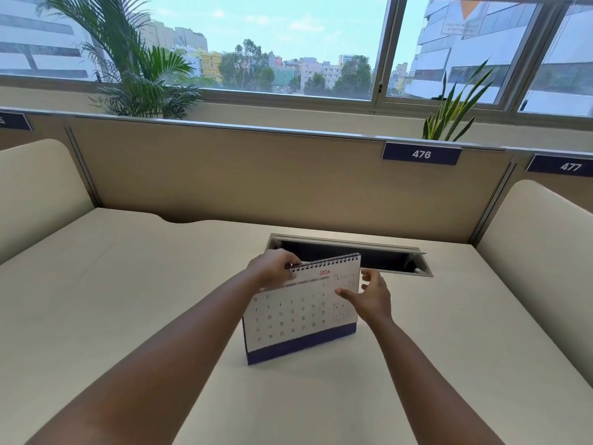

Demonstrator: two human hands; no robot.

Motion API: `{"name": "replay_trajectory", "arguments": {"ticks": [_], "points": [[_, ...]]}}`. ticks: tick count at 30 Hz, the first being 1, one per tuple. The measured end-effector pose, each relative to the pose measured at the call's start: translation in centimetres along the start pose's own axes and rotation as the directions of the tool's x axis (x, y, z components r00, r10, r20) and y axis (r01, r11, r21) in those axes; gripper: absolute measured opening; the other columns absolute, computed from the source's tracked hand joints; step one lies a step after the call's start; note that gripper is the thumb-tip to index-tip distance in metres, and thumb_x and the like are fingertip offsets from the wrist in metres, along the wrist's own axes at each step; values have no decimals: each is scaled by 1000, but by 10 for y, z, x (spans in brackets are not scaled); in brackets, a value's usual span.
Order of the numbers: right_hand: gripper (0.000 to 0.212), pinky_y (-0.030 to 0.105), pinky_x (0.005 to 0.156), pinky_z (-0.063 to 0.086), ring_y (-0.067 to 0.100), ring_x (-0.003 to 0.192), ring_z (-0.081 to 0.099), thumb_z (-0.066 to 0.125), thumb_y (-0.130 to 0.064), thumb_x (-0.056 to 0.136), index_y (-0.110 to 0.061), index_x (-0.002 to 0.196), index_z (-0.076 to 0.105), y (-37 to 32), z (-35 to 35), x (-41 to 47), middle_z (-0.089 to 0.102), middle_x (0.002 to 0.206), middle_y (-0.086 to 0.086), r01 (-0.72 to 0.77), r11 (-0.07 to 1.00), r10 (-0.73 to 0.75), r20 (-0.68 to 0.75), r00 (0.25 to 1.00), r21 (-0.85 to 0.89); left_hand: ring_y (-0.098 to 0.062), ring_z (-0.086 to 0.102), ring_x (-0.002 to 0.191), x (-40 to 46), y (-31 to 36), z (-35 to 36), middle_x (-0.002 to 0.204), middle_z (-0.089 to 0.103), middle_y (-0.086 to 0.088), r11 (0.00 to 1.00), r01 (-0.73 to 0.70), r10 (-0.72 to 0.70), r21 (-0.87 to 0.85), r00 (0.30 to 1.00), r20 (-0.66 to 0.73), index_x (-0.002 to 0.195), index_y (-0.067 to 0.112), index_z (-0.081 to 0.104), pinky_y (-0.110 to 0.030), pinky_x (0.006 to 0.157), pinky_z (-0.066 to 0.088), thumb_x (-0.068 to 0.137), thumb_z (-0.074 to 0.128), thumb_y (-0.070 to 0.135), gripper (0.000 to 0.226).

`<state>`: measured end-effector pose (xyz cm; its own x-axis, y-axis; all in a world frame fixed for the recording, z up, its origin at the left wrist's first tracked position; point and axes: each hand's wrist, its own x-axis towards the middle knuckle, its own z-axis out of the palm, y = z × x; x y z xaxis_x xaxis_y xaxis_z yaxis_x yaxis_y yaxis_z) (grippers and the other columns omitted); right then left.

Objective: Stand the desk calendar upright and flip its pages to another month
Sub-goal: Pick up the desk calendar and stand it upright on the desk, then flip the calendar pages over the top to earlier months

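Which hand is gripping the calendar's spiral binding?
The left hand, pinching the white desk calendar at its top-left corner; the right hand hovers open by its right edge.

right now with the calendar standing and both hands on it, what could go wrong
The desk calendar stands just in front of the open cable hatch; a hard push could tip it in. The left hand pinches only the spiral corner, and the right hand looks loose, so flipping may topple it or tear a page.
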<state>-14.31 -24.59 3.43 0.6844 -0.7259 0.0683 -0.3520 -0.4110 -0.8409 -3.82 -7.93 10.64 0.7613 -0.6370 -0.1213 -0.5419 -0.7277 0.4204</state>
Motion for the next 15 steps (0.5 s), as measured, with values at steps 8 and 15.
{"name": "replay_trajectory", "arguments": {"ticks": [8,15], "points": [[51,29,70,48,19,85,55,79,-24,67,-8,105,49,11,3,-4,64,114,14,-21,999,20,17,1000,43,-16,65,98,0,-23,-2,110,70,-7,910,-204,143,-360,971,-191,111,11,68,-7,80,45,85,62,9,26],[55,30,69,49,18,84,55,77,-33,68,-9,108,47,23,11,-5,63,115,14,-74,995,72,42,997,61,-23,47,66,-22,-60,16,63,52,-4,781,-119,-474,-612,525,-707,63,12,48,-29,56,33,88,48,12,25]]}}
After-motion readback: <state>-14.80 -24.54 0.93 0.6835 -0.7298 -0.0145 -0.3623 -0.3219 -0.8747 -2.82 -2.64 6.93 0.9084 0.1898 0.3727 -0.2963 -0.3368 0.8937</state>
